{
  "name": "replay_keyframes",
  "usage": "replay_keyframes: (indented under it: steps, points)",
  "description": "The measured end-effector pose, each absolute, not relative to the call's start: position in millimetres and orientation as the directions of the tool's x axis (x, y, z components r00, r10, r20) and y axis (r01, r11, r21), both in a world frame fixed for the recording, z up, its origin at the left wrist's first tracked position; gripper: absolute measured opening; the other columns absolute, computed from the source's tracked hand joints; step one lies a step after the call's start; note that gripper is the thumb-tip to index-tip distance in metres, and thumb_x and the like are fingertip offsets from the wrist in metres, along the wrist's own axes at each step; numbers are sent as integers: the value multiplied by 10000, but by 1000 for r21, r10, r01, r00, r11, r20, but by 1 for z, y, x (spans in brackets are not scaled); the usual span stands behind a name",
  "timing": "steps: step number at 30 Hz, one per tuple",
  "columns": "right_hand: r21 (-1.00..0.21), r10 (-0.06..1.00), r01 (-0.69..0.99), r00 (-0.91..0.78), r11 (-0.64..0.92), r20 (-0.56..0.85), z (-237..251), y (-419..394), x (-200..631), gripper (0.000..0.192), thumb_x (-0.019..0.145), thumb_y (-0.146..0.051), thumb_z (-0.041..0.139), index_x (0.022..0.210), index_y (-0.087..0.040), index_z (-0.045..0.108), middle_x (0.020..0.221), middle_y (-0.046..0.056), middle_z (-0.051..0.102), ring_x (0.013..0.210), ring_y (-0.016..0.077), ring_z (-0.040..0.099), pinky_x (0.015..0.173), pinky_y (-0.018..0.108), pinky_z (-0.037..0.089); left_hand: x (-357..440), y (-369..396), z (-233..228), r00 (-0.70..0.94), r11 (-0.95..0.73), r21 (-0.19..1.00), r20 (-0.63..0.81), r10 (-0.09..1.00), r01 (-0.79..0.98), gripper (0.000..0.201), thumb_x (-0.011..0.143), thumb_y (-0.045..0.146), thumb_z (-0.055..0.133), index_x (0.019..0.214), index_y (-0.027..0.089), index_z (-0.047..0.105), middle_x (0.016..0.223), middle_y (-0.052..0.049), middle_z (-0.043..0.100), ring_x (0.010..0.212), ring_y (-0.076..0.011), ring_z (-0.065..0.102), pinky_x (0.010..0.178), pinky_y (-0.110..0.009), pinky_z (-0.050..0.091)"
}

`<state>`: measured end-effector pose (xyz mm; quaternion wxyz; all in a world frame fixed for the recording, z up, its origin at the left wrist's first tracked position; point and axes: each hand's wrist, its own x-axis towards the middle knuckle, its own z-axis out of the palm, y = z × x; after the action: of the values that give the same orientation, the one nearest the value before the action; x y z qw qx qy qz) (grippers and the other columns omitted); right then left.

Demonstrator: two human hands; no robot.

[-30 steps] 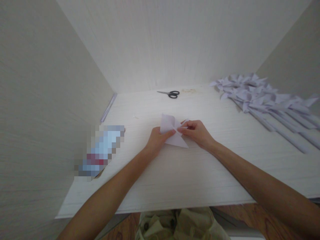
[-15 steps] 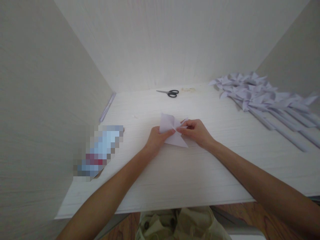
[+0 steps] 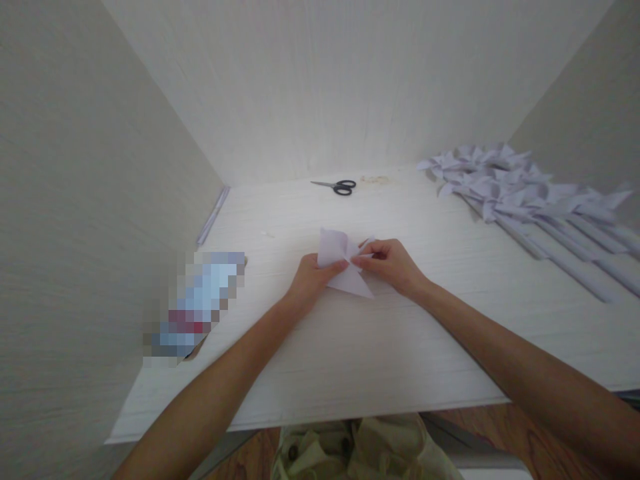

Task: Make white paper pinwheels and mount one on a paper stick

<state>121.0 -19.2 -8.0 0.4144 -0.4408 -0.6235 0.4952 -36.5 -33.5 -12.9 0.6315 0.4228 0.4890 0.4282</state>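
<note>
A white paper pinwheel [image 3: 334, 248] is held just above the middle of the table, its corners partly folded in toward the centre. My left hand [image 3: 314, 275] grips it from the left, the thumb pressing near the centre and the other fingers hidden behind the paper. On the right side, my right hand [image 3: 388, 263] pinches a folded part of the paper, thumb and forefinger close to the centre. Both hands are closed on the same piece.
Black-handled scissors [image 3: 336, 187] lie near the back wall. Several finished paper pinwheels [image 3: 505, 187] with rolled paper sticks [image 3: 565, 263] are piled at the right. Thin paper rolls [image 3: 213, 217] rest along the left wall, close to a blurred-out flat device [image 3: 205, 300] on the white table [image 3: 320, 373].
Both hands keep their hold on the paper pinwheel with hardly any movement. The whole view has shifted very slightly.
</note>
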Motion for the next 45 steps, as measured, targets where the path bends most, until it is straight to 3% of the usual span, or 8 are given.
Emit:
replay_keyframes:
  steps: [45]
  points:
    - [-994,959,84,-280,76,49,-8,-20,121,197,603,-296,637,527,-135,552,624,-1,538,546,94,470,491,232,334,-37,-36,-12,143,250,967,-241,960,-52,277,563,318,675,736,106,631,640,-28,627,573,-128,557,589,-259,425]
